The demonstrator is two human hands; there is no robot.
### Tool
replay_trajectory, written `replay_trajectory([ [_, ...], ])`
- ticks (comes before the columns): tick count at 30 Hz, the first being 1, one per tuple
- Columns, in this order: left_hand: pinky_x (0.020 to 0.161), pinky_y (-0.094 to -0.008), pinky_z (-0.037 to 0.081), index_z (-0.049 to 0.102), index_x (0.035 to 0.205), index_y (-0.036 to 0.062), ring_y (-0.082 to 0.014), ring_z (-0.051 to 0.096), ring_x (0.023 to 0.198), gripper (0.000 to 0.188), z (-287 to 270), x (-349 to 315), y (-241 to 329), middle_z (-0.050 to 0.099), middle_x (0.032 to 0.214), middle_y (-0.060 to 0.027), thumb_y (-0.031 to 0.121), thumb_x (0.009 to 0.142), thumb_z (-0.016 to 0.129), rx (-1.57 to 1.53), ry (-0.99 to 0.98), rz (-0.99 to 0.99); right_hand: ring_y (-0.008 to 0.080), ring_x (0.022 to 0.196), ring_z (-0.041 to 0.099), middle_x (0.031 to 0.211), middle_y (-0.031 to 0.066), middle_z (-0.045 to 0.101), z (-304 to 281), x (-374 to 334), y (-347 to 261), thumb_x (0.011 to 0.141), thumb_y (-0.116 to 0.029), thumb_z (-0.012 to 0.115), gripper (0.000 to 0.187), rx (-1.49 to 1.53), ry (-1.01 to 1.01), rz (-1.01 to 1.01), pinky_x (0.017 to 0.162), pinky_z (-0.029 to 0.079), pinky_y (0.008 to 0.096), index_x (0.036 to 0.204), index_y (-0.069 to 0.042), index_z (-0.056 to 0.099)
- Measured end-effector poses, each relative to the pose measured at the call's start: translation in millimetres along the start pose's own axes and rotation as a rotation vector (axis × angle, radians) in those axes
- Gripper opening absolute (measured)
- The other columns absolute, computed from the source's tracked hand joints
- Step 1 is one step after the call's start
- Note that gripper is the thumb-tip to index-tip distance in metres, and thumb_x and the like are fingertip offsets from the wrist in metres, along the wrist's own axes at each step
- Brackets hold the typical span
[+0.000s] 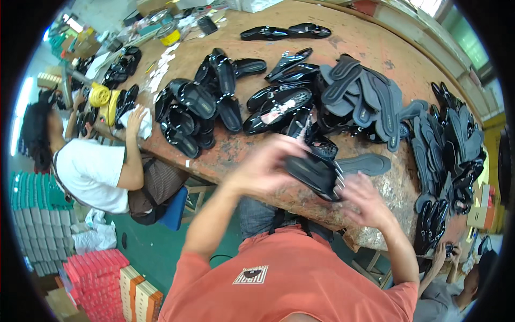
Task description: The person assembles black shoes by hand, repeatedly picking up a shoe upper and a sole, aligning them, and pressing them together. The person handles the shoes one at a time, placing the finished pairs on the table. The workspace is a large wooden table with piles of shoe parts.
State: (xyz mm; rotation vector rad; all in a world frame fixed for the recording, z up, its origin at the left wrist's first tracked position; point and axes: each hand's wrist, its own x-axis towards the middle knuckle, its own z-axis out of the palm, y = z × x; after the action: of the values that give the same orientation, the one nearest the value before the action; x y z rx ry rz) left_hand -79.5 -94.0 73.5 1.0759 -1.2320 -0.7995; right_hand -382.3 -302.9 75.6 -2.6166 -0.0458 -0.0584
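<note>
A black slipper (313, 174) with bright metal studs, slightly streaked by motion, is between my hands over the near table edge. My left hand (265, 165) is at its left end, with fingers smeared by motion, so whether they grip is unclear. A thin pale piece (303, 129) shows just beyond those fingertips. At the studded end, my right hand (366, 201) has its fingers against the slipper. A loose grey insole (366, 164) lies just beyond that hand. Farther back, a heap of grey insoles (387, 102) rests beside glossy black shoes (279, 110).
More black slippers (190, 102) are piled on the table's left. At the right are grey insoles (429, 153) and buckled shoes (432, 225). A co-worker in white (94, 169) sits left, near a yellow machine (102, 99); another person (448, 295) works at lower right.
</note>
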Motion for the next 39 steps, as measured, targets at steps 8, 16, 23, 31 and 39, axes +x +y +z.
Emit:
replay_trajectory([
  [8, 0.094, -0.0319, 0.054, 0.062, 0.111, 0.0003, -0.0207, 0.065, 0.106, 0.042, -207.1, 19.4, -15.7, 0.065, 0.122, -0.0138, 0.022, 0.090, 0.091, 0.568, 1.109, -0.120, 0.0415, 0.160, 0.032, 0.169, 0.0209, 0.041, 53.2, 9.0, 92.6, 0.083, -0.012, 0.075, 0.085, -0.289, 0.112, 0.433, 0.132, 0.021, 0.0632, 0.162, -0.013, 0.045],
  [16, 0.086, -0.0437, 0.060, 0.080, 0.091, 0.0032, -0.0362, 0.079, 0.090, 0.039, -35.5, 65.5, -23.6, 0.079, 0.088, -0.0202, 0.043, 0.093, 0.078, 0.925, 0.384, -0.532, 0.0416, 0.134, 0.062, 0.143, 0.0198, 0.066, 49.3, -25.0, 78.4, 0.090, -0.006, 0.074, 0.055, -0.192, 0.156, 0.481, 0.117, 0.047, 0.0492, 0.143, -0.009, 0.058],
  [23, 0.074, -0.0464, 0.054, 0.077, 0.099, 0.0000, -0.0413, 0.072, 0.081, 0.025, -6.1, 24.6, -48.7, 0.071, 0.092, -0.0234, 0.024, 0.100, 0.070, 0.932, 0.471, -0.322, 0.0429, 0.096, 0.072, 0.100, 0.0179, 0.071, 48.9, -48.3, 35.7, 0.093, -0.019, 0.081, 0.031, -0.055, 0.196, 0.829, 0.082, 0.056, 0.0510, 0.117, -0.012, 0.063],
  [31, 0.074, -0.0377, 0.050, 0.075, 0.100, -0.0051, -0.0281, 0.065, 0.079, 0.013, 11.2, -68.7, -21.2, 0.064, 0.086, -0.0142, 0.007, 0.097, 0.073, 0.573, 0.093, -0.353, 0.0369, 0.102, 0.070, 0.110, 0.0203, 0.069, 71.1, -64.7, 19.4, 0.080, -0.030, 0.092, 0.063, 0.080, 0.481, 0.897, 0.087, 0.057, 0.0458, 0.127, -0.008, 0.056],
  [39, 0.075, -0.0412, 0.057, 0.073, 0.117, 0.0017, -0.0303, 0.071, 0.080, 0.047, 79.2, -52.8, -74.9, 0.072, 0.099, -0.0119, 0.028, 0.083, 0.092, 1.148, 0.433, -0.093, 0.0253, 0.105, 0.066, 0.112, 0.0064, 0.073, 8.6, -85.6, 17.9, 0.077, -0.017, 0.092, 0.042, 0.028, 0.370, 0.496, 0.092, 0.051, 0.0382, 0.114, -0.008, 0.075],
])
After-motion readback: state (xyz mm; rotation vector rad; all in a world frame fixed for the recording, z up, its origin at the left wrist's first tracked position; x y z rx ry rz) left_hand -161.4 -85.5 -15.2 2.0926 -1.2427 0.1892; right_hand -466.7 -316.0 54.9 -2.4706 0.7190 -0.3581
